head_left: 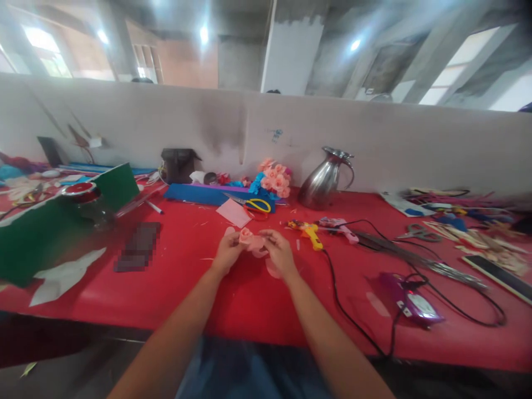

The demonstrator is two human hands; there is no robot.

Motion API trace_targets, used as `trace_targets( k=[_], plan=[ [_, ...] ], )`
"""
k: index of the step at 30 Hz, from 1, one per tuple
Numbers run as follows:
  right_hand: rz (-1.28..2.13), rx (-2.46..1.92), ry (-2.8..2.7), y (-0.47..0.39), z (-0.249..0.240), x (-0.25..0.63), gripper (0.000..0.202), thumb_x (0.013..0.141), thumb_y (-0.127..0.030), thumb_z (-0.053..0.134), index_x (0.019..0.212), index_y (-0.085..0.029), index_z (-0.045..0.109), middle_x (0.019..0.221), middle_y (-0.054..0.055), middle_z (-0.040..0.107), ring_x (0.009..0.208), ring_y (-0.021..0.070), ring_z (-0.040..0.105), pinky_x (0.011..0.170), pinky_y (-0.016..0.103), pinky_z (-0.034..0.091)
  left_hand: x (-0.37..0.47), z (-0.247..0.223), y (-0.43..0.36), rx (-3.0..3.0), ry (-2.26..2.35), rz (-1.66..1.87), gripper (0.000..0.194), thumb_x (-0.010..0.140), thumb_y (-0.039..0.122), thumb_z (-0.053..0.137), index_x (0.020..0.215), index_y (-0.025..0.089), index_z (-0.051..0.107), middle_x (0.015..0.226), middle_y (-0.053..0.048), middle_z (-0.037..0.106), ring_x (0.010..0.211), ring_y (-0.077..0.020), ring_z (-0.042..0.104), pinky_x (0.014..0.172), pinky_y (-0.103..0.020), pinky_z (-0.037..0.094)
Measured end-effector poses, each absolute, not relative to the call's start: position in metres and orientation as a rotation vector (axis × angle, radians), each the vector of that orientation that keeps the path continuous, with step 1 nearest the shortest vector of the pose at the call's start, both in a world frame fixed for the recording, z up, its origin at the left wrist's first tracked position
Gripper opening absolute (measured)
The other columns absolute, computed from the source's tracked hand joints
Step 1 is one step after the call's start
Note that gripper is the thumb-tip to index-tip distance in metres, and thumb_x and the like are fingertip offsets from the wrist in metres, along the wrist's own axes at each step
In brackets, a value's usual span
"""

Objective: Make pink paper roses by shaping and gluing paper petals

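Observation:
Over the red table, my left hand (227, 252) is closed on a small peach paper flower (245, 235), rolled like a rose, with its fingertips at the bloom's left side. My right hand (279, 250) pinches a loose peach petal (257, 245) against the flower's right side. Another peach petal (273, 269) lies on the table under my right hand, and one more (230, 231) shows beyond my left hand. A pink paper square (234, 213) and scissors with yellow handles (260, 205) lie just past my hands.
To the right lie a yellow glue gun (311, 234), a pink glue gun (344, 230), cords and a purple power box (415, 305). A steel jug (322, 180) and a peach flower bunch (275, 180) stand at the back. A lidded jar (92, 205) is left.

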State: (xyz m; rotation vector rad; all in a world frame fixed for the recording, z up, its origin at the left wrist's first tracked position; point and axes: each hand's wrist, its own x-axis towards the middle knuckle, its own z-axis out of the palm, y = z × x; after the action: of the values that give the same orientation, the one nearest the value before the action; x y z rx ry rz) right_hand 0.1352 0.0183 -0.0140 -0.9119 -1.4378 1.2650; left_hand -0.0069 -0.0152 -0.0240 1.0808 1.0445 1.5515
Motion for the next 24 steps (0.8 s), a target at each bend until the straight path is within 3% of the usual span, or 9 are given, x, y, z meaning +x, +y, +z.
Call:
trace_targets(
  k=[7, 13, 19, 24],
  plan=[
    [1.208, -0.940, -1.467, 0.019, -0.015, 0.135, 0.024, 0.064, -0.025, 0.063, 0.086, -0.017, 0.058, 0.073, 0.002, 0.063, 0.064, 0.0132, 0.057, 0.059, 0.025, 0.044, -0.008, -0.022, -0.016, 1.052, 1.041, 1.533, 0.020, 0.061, 0.028, 0.071, 0.074, 0.014, 0.068, 0.070, -0.001, 0.066, 0.066, -0.0131, 0.056, 0.065, -0.022, 0.041],
    [1.388, -0.883, -1.431, 0.015, -0.017, 0.132, 0.028, 0.065, -0.031, 0.067, 0.089, -0.019, 0.059, 0.073, 0.001, 0.064, 0.061, 0.0128, 0.058, 0.055, 0.025, 0.046, -0.010, -0.026, -0.014, 0.997, 1.029, 1.511, 0.021, 0.061, 0.029, 0.071, 0.074, 0.013, 0.067, 0.071, -0.002, 0.066, 0.064, -0.0129, 0.057, 0.065, -0.023, 0.041],
    [1.427, -0.840, -1.433, 0.014, -0.024, 0.131, 0.025, 0.065, -0.038, 0.069, 0.075, -0.017, 0.060, 0.068, 0.003, 0.065, 0.058, 0.0127, 0.058, 0.054, 0.025, 0.047, -0.011, -0.028, -0.015, 0.996, 1.054, 1.544, 0.023, 0.061, 0.030, 0.072, 0.075, 0.013, 0.068, 0.071, -0.003, 0.066, 0.064, -0.0130, 0.057, 0.065, -0.024, 0.043],
    [1.345, -0.814, -1.445, 0.015, -0.026, 0.131, 0.019, 0.066, -0.035, 0.068, 0.074, -0.018, 0.062, 0.066, 0.001, 0.064, 0.061, 0.0139, 0.059, 0.058, 0.026, 0.047, -0.011, -0.028, -0.016, 1.043, 1.048, 1.529, 0.025, 0.059, 0.030, 0.073, 0.076, 0.013, 0.069, 0.072, -0.004, 0.067, 0.067, -0.0150, 0.059, 0.068, -0.025, 0.044]
  ],
)
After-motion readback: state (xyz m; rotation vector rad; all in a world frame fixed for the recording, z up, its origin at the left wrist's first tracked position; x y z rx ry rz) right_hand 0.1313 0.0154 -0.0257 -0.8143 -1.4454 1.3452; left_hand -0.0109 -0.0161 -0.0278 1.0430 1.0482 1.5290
